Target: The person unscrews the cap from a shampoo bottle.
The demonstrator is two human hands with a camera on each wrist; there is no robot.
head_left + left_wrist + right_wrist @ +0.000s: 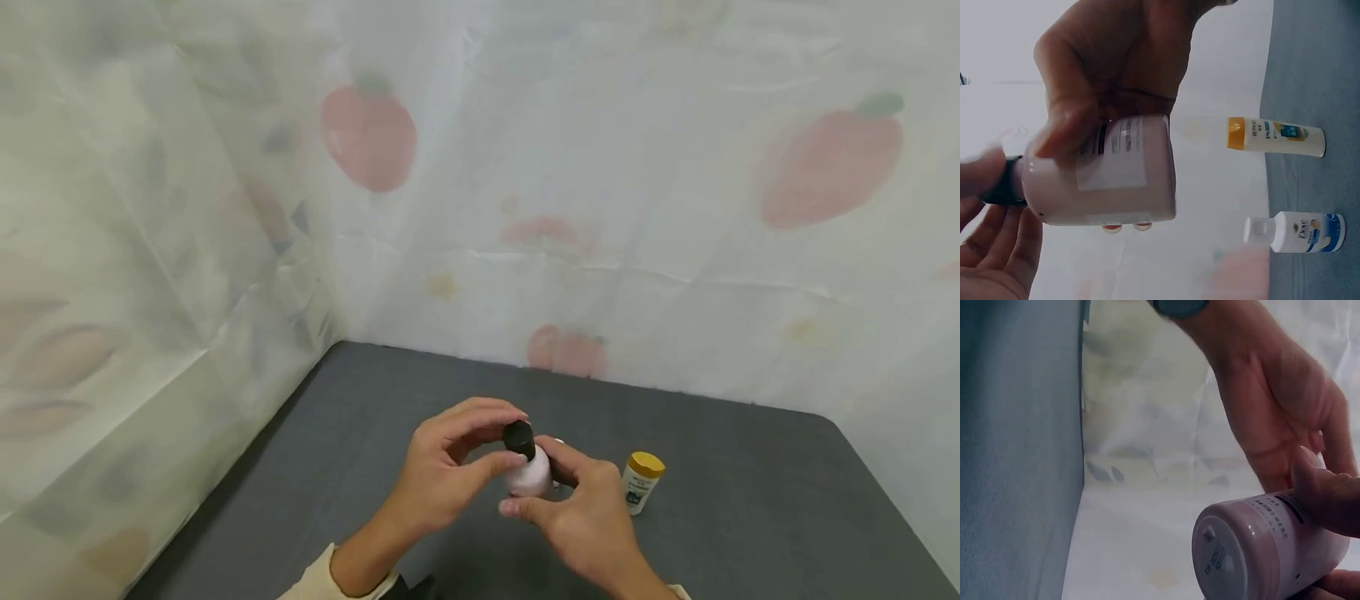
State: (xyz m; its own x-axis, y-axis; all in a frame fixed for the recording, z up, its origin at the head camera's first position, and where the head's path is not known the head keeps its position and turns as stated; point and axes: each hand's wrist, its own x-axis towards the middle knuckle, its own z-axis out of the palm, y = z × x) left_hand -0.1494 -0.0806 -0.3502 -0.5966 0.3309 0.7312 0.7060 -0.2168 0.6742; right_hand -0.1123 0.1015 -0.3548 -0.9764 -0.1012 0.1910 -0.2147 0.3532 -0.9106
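Observation:
A pale pink bottle (pixel 531 477) with a black cap (pixel 519 439) is held up above the table, its cap toward the head camera. My left hand (pixel 438 471) pinches the cap between thumb and fingers. Lower down, my right hand (pixel 596 510) grips the bottle's body, the thumb lying over the printed label in the left wrist view. The flat base of the pink bottle (pixel 1266 550) shows in the right wrist view. Parts of both hands are cut off by the wrist views' edges.
A cream bottle with a yellow cap (pixel 642 483) stands on the dark grey table (pixel 750 500), right of my right hand. Near it stands a white Dove bottle (pixel 1307 232), mostly hidden behind the hand in the head view. Fruit-printed curtains (pixel 637 167) enclose the table.

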